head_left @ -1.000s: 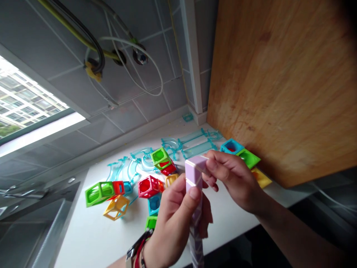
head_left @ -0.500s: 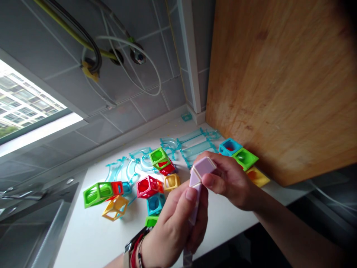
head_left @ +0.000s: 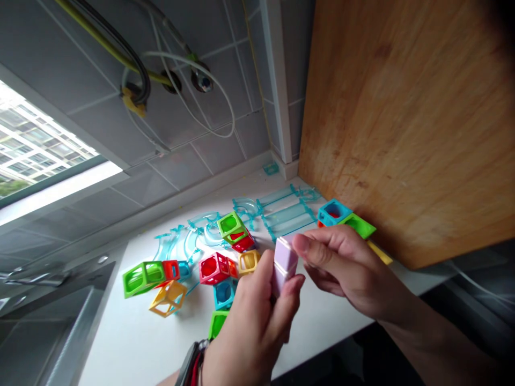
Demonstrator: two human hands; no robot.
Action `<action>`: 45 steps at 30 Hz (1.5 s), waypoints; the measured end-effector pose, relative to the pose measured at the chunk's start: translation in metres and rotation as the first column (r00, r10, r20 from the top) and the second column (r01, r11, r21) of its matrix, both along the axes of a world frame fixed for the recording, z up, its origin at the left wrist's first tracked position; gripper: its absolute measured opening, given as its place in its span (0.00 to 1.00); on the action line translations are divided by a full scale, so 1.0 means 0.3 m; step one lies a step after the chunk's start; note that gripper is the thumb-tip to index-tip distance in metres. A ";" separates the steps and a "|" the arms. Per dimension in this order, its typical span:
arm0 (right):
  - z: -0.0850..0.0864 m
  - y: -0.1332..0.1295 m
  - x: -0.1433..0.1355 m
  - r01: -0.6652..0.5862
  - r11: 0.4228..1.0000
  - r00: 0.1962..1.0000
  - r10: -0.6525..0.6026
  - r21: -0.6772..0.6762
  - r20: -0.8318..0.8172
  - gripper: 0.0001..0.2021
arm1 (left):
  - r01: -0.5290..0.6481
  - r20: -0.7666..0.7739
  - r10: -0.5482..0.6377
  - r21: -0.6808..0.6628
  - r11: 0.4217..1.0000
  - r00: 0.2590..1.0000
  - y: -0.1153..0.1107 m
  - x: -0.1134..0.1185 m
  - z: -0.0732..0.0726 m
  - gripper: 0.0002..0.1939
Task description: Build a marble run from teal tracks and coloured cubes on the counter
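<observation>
Beyond my right hand [head_left: 341, 262] I see an open-sided blue plastic cube [head_left: 335, 209] and, near it, a flat brown wooden board [head_left: 406, 123].

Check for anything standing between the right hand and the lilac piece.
Nothing visible does: the right hand has its thumb at the upper end of the lilac piece. The left hand covers only the lower part.
</observation>
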State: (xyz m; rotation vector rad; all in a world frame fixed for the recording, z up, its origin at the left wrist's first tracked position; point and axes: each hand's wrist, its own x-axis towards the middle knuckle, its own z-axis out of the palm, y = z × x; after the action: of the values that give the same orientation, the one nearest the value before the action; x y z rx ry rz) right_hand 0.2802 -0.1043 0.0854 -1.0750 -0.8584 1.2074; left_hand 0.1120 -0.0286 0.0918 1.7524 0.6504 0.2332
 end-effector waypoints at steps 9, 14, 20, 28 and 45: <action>-0.008 0.018 -0.005 0.004 0.990 0.992 -0.022 0.140 0.127 0.24 | -0.013 0.074 0.029 -0.206 0.979 0.997 0.014 -0.003 0.026 0.17; -0.022 0.024 0.007 -0.047 0.981 0.990 0.021 0.188 0.139 0.22 | 0.061 0.151 0.005 -0.429 0.901 0.989 0.020 0.002 0.021 0.22; -0.033 0.041 0.011 0.008 0.979 0.993 -0.033 0.203 0.117 0.18 | 0.036 0.150 0.035 -0.445 0.895 0.988 0.021 0.012 0.020 0.23; 0.018 0.025 0.025 0.015 0.979 0.980 -0.055 0.205 0.190 0.11 | 0.145 0.139 -0.092 -0.442 0.885 0.986 0.025 0.012 0.028 0.21; -0.036 0.049 0.029 0.093 0.977 0.990 -0.111 0.192 0.086 0.17 | 0.136 0.320 0.098 -0.634 0.761 0.942 0.045 0.020 -0.044 0.18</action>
State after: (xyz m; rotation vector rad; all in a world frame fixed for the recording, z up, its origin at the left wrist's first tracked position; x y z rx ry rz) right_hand 0.2889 -0.0895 0.0746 -1.0175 -0.9597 0.9747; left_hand 0.1179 -0.0151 0.0787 1.0047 0.3889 0.2467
